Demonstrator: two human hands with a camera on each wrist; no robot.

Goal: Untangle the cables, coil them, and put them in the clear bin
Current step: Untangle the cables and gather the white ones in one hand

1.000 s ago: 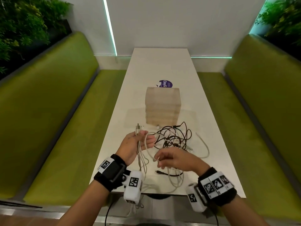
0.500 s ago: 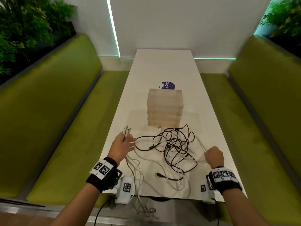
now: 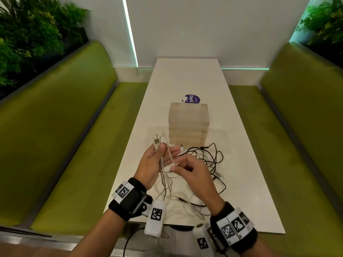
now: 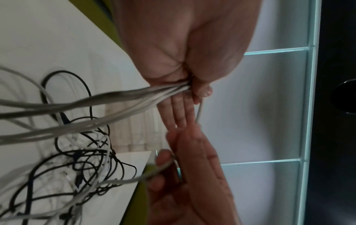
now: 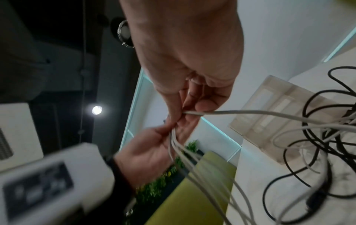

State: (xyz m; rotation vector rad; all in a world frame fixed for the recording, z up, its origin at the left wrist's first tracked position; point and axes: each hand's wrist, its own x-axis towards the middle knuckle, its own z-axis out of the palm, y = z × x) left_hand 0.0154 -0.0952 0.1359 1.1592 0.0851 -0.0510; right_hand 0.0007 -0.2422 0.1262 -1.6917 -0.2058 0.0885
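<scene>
My left hand (image 3: 167, 153) is palm up above the near part of the white table (image 3: 185, 80), its thumb pressing a bundle of white cables (image 4: 115, 97) against the fingers. Their plug ends (image 3: 157, 140) stick up past the thumb. My right hand (image 3: 173, 166) is right beside it and pinches one white cable strand (image 5: 240, 113) between thumb and forefinger. A tangle of black cables (image 3: 211, 156) mixed with white loops lies on the table to the right. The clear bin (image 3: 188, 125) stands just beyond both hands.
A purple round sticker (image 3: 192, 98) lies behind the bin. Green benches (image 3: 74, 145) run along both sides of the table. White cable loops (image 3: 187, 206) trail to the table's near edge, and some hang over it.
My right hand has come back from the table's right side to the left hand, bringing a white strand. The left hand has lifted slightly with its bundle.
</scene>
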